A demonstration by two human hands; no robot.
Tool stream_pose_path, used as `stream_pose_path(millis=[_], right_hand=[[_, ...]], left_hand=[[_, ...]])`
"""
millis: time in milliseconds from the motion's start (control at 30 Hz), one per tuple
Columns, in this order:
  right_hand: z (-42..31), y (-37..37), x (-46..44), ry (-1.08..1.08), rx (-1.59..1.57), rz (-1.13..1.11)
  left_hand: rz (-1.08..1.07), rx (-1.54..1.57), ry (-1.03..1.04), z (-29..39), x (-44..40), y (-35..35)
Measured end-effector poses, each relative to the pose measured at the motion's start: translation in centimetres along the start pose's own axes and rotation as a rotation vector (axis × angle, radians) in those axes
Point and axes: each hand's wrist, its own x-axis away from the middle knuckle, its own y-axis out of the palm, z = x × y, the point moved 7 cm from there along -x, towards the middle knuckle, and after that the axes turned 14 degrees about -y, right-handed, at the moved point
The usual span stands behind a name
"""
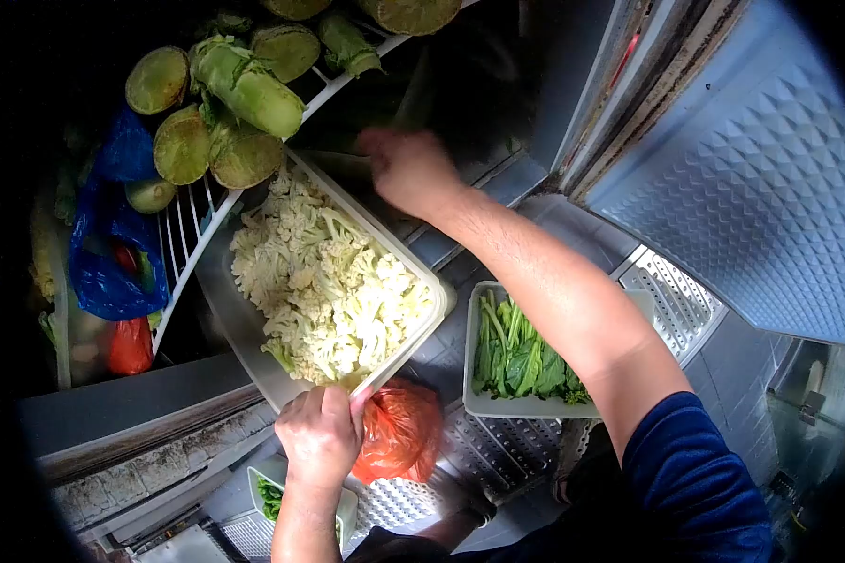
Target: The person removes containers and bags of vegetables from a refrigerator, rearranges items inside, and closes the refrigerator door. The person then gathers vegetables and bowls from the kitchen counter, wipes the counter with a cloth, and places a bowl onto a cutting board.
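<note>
A white plastic tub point(437, 305) of cut cauliflower point(333, 281) sits tilted at the mouth of a cold cabinet, partly beneath a wire shelf. My left hand point(321, 433) is closed on the tub's near rim, thumb on the edge. Beyond the tub's far side, my right hand point(408, 171) reaches into the dark interior. Its fingers are blurred and in shadow, so whether they hold anything does not show. Just below the left hand's side of the tub hangs or rests an orange plastic bag point(399, 432); its contents are hidden.
Thick cut green stems point(249, 89) lie on the white wire shelf point(192, 249), beside a blue plastic bag point(113, 272). A tub of leafy greens point(526, 361) stands below my right forearm. The textured metal door point(742, 178) is open at right. A smaller greens container point(272, 493) is lower left.
</note>
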Motion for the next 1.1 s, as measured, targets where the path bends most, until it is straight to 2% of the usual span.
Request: stream_pose_path(millis=[67,133,200,267,300,367,400,467,500,567,667,800,933,1000,1100], right_hand=[[2.4,-3.8,-0.2,0.148,0.166,0.501],[6.7,-3.4,-2.1,0.404,0.374,0.302],[12.1,-1.1,-4.4,0.363,0.284,-0.092],[14.3,0.7,-5.7,0.119,0.191,-0.186],[14.1,1.2,-5.9,-0.093,0.145,-0.089],[13.4,1.4,-5.6,-0.287,0.105,0.115],[12.8,1.2,-5.1,-0.263,0.112,0.223],[14.1,1.5,-4.5,0.024,-0.014,0.299],[15.4,2.4,-3.9,0.285,-0.144,0.26],[16.2,3.1,-2.9,0.515,-0.189,0.208],[17.0,3.7,-1.7,0.444,-0.041,0.231],[14.0,3.1,0.9,0.514,-0.166,0.312],[5.8,-0.9,2.2,0.676,-0.34,0.187],[6.5,-0.3,2.5,0.616,-0.26,0.133],[6.5,-0.1,3.3,0.659,-0.287,0.078]], left_hand=[[-0.004,0.003,-0.032,-0.1,0.2,0.3],[0.014,0.001,-0.044,0.2,0.1,0.1],[0.041,-0.059,-0.007,0.2,0.2,0.1],[0.033,-0.048,-0.01,0.2,0.1,0.2],[0.03,-0.041,-0.016,0.1,0.1,0.1],[0.023,-0.014,-0.032,0.0,0.1,0.2],[0.005,0.002,-0.048,-0.2,0.2,0.3],[-0.015,0.016,-0.068,-0.3,0.4,0.3],[-0.016,0.016,-0.072,-0.2,0.4,0.3],[0.022,0.001,-0.058,0.2,0.4,0.2],[0.097,-0.025,-0.025,0.7,0.4,0.1],[0.088,-0.033,-0.032,1.2,0.2,0.1],[0.098,-0.022,-0.022,1.5,0.1,0.0],[0.105,-0.024,-0.019,1.6,0.0,0.0],[0.099,-0.03,-0.028,1.6,0.0,0.1]])
